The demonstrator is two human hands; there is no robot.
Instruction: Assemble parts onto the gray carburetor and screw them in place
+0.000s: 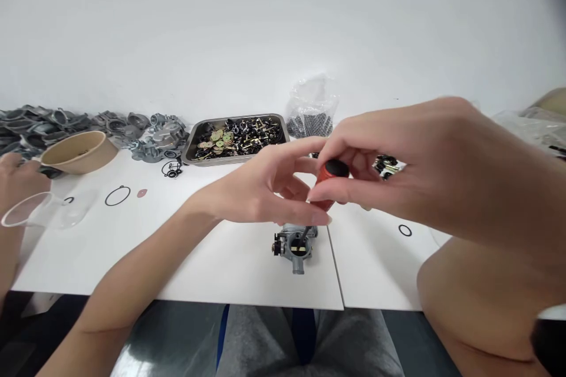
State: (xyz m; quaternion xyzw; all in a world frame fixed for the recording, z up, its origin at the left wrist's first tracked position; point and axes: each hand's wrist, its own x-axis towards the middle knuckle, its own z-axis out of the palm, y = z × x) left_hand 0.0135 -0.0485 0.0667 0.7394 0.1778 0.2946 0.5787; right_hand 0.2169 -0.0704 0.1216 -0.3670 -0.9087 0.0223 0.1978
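Observation:
A screwdriver with a red handle and black end cap [325, 185] stands tilted over a small grey metal carburetor [297, 250] on the white table. Its dark shaft reaches down into the carburetor's round opening, where a pale brass-coloured strip shows; the tip's exact contact is too small to tell. My right hand [380, 159] pinches the top of the handle between thumb and fingers. Curled around the lower handle from the left is my left hand [269, 188], its thumb beside the shaft. The screwdriver and my right hand partly hide the left fingertips.
Behind the carburetor lies a metal tray [190, 156] of small parts, beside a clear bag [312, 109] of dark pieces. Carburetor bodies [165, 132], a tan bowl [82, 156] and rubber rings [117, 195] lie left. Another person's hand [17, 182] is at far left.

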